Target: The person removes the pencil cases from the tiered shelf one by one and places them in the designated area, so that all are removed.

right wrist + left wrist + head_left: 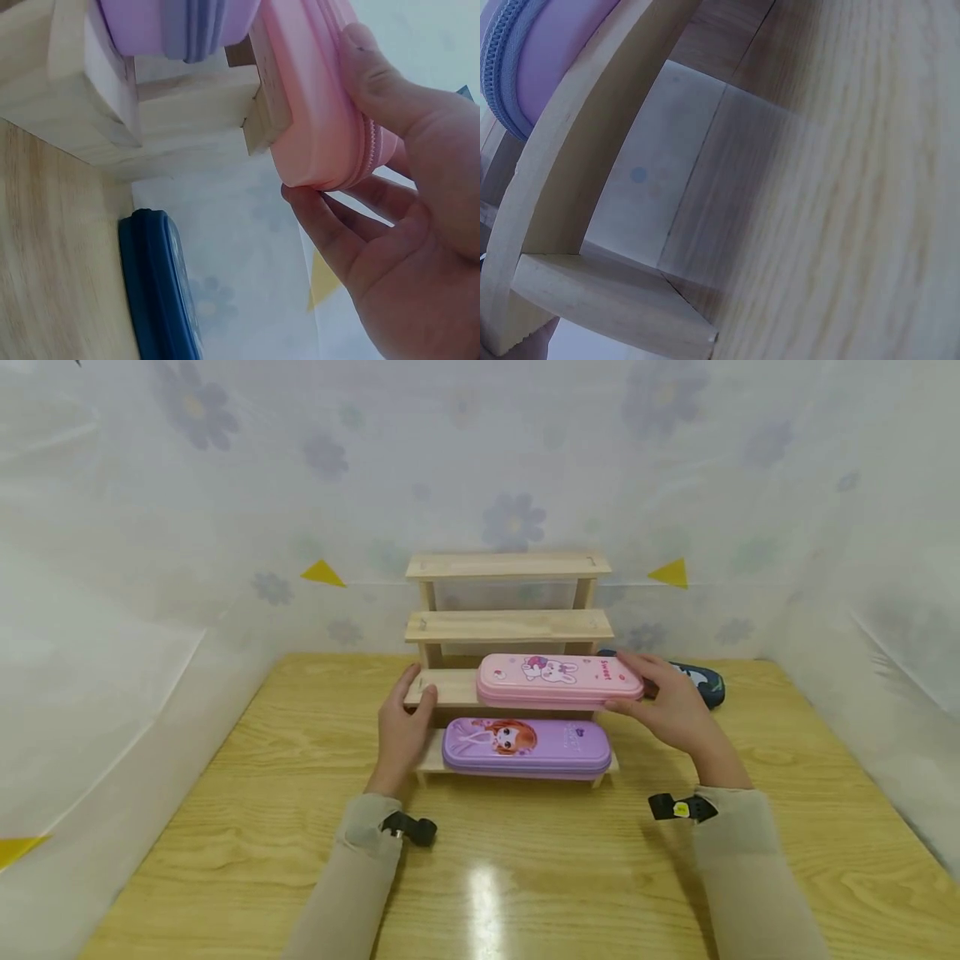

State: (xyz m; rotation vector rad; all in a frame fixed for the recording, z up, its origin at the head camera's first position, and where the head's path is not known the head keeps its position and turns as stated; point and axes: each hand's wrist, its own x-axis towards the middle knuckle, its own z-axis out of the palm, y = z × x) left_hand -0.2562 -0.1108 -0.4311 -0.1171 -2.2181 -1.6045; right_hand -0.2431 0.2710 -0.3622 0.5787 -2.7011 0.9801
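A pink pencil case [561, 681] with a bunny print lies over the right part of the second step from the bottom of a wooden tiered stand [510, 625]. My right hand [667, 702] grips its right end, thumb on the near zipped side and fingers round the far side, as the right wrist view also shows. A purple pencil case [527, 747] with a girl's picture rests on the lowest step. At the stand's left side, my left hand [403, 727] holds the end of the second step, thumb over its top edge; most of its fingers are hidden.
A dark blue pencil case [159, 285] lies on the wooden table [525, 835] behind my right hand, right of the stand. The two upper steps carry nothing. Flower-patterned sheeting [480, 460] encloses the back and sides, with yellow triangles [670, 573] on it.
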